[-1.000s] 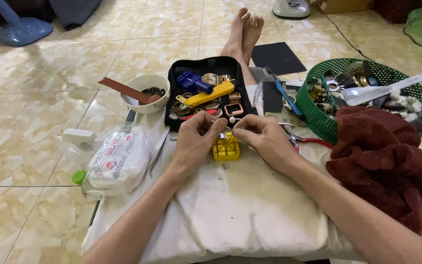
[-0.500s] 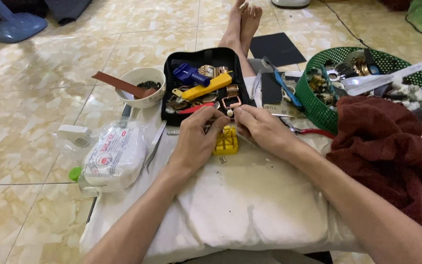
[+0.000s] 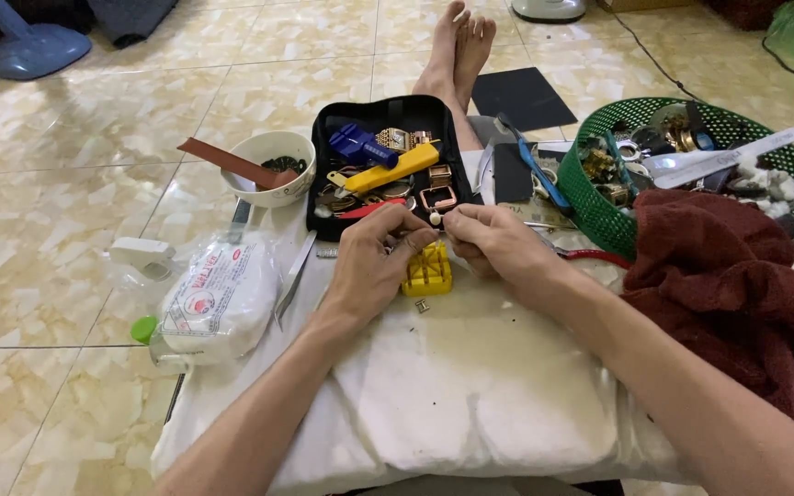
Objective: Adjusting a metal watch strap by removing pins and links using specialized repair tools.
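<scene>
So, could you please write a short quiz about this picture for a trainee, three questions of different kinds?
1. True or false: the yellow block lies inside the green basket.
2. Which thing rests in the white bowl? A) a brown strap B) a pair of scissors C) a spoon
3. Fill in: the left hand and the right hand meet just above the ______ block on the white cloth.

Key
1. False: it lies on the white cloth, under the fingertips.
2. A: the brown strap lies across the bowl.
3. yellow
</scene>
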